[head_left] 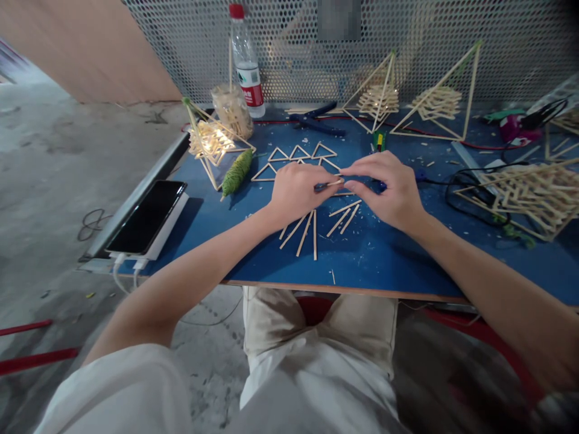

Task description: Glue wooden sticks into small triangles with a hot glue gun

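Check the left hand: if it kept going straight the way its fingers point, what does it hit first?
The left hand points right, toward the right hand. It would likely meet that hand's fingertips almost at once, at the small stick pinched between them. Depth is unclear.

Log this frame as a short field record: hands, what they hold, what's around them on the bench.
left hand: pinches a thin wooden stick at its tip
right hand: meets the left at the stick, grips a dark blue tool
under hands: loose sticks fanned on the blue tabletop
behind hands: small stick triangles
left side: green twine spool, phone
back: water bottle, stick pyramids
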### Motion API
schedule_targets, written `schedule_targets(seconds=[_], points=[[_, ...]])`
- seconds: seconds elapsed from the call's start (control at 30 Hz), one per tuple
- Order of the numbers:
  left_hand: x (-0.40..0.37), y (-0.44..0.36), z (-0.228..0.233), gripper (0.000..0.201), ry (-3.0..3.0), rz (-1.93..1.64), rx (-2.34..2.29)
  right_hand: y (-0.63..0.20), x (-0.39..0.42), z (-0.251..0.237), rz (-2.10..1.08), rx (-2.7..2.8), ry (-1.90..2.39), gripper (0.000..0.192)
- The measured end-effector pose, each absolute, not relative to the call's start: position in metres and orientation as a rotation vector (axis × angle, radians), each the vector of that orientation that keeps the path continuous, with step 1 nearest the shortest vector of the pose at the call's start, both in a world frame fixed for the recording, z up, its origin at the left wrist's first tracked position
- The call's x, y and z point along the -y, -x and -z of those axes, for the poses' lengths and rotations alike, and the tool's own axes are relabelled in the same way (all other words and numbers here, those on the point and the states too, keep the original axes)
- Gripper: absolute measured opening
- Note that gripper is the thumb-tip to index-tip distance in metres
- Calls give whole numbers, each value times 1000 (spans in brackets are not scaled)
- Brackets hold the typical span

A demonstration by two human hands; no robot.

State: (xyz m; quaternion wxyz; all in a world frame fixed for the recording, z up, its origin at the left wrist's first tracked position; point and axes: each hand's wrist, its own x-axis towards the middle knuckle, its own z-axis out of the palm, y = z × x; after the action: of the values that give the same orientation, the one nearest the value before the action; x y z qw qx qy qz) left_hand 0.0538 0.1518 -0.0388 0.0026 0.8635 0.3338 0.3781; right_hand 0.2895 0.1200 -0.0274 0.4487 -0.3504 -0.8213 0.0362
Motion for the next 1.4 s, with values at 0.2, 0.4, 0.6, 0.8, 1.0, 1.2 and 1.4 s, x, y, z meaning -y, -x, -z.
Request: schedule_targets(seconds=[0.2, 0.4, 0.6, 0.8, 1.0, 1.2, 1.4], points=[[-149, -56, 39, 29, -2785, -1167, -1028, -287, -123, 29, -28, 2029, 803, 12], [-148, -58, 39, 36, -2737, -1194, -1029, -285, -121, 31, -5, 1999, 805, 11], [-146, -61, 39, 45, -2340, -1294, -930, -286, -117, 28, -135, 2004, 978, 32], [-150, -61, 38, 51, -2023, -1301, -903, -290, -124, 31, -200, 2045, 1106, 29], [-157, -57, 39, 51, -1881, -1282, -904, -293, -128, 28, -122, 2045, 1139, 33], [-163, -52, 38, 46, -1863, -1339, -947, -302, -132, 23, -25, 2054, 1178, 32], [-163, -47, 34, 41, -1985, -1290, -953, -307, -138, 25, -40, 2045, 1179, 33]])
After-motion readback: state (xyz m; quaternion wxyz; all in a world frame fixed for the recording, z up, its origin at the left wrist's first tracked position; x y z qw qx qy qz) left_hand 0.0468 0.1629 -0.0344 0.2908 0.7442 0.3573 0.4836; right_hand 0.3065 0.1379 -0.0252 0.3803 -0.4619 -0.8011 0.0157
